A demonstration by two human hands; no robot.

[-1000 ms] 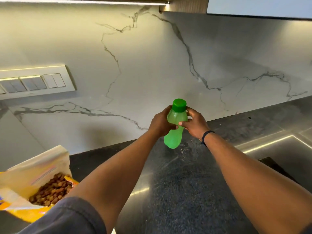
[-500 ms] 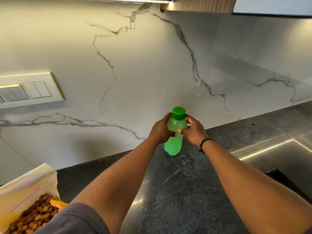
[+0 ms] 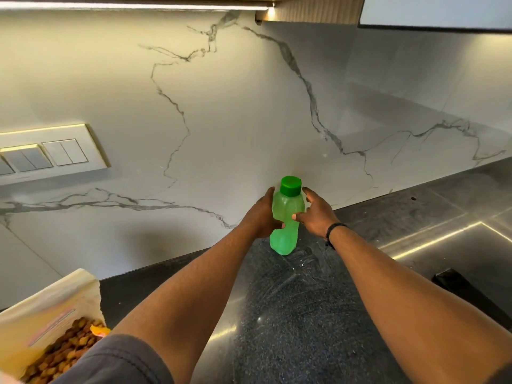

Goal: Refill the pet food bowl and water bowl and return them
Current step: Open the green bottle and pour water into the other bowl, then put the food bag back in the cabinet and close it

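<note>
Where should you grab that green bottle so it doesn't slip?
Grab the translucent green plastic bottle around its narrow waist, coming in from the sides. It stands upright on the dark speckled countertop, and its body pinches in below the wider shoulder, so fingers settle there. The left hand and right hand already flank it, below the dark green cap.

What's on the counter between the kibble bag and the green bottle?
Head view: only bare dark counter between kibble bag and green bottle, with the left forearm crossing above it.
</note>
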